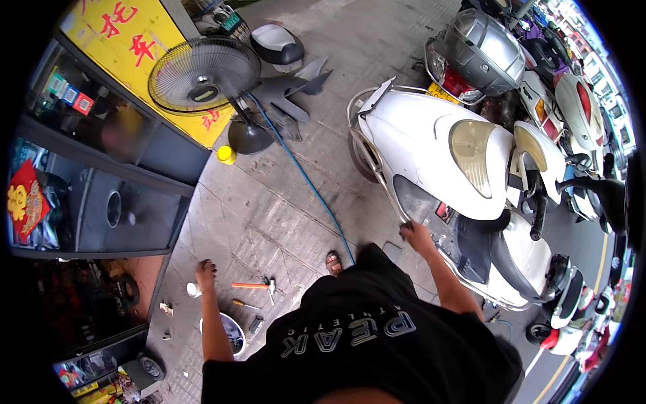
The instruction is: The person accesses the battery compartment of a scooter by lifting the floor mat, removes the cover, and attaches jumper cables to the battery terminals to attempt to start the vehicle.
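Note:
My left hand (206, 273) hangs over the paving on the left, its darkened fingers loosely bent and apart, with nothing seen in them. Below it are a small white round container (194, 289) and a white bucket (233, 332) with dark contents, partly behind my forearm. A hammer with an orange handle (252, 285) and a screwdriver (241, 304) lie to its right. My right hand (415, 237) is closed beside the metal side rail (392, 196) of a white scooter (424, 148); its dark fingers hide whatever they hold, and contact with the rail cannot be made out.
A black standing fan (204, 75) and a yellow container (226, 155) stand at the far left, by a yellow sign. A blue hose (303, 172) crosses the paving towards my sandalled foot (334, 262). More parked scooters (579, 111) line the right, beside the road.

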Demonstrator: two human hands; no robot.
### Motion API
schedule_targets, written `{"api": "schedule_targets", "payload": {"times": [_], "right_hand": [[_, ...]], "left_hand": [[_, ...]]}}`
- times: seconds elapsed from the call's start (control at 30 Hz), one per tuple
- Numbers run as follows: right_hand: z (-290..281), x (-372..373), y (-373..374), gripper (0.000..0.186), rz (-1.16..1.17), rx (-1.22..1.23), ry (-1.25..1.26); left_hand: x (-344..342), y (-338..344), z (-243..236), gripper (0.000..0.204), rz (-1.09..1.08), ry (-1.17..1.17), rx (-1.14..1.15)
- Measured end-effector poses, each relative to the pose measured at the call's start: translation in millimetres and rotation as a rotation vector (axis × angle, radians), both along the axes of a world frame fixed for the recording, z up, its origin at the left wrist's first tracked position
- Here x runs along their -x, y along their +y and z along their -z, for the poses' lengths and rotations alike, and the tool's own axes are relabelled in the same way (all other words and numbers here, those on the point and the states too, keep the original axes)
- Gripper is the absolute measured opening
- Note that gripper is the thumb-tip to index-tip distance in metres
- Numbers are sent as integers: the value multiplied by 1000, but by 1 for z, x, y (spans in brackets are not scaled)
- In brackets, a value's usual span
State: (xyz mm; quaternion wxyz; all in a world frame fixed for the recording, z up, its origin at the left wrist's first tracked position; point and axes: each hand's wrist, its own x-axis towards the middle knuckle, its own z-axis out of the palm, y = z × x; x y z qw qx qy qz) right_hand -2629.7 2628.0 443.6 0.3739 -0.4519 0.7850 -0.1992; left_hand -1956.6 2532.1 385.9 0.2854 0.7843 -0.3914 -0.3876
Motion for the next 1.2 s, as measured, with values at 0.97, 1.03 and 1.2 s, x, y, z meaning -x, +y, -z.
{"api": "schedule_targets", "payload": {"times": [0.97, 1.03, 1.2], "right_hand": [[-31, 53, -428, 38, 253, -520, -665], [-31, 54, -423, 33, 456, -452, -765], [-30, 61, -398, 26, 974, -242, -797]], "left_hand": [[281, -494, -141, 35, 625, 681, -192], [315, -538, -158, 33, 711, 760, -204], [386, -623, -209, 33, 836, 849, -237]]}}
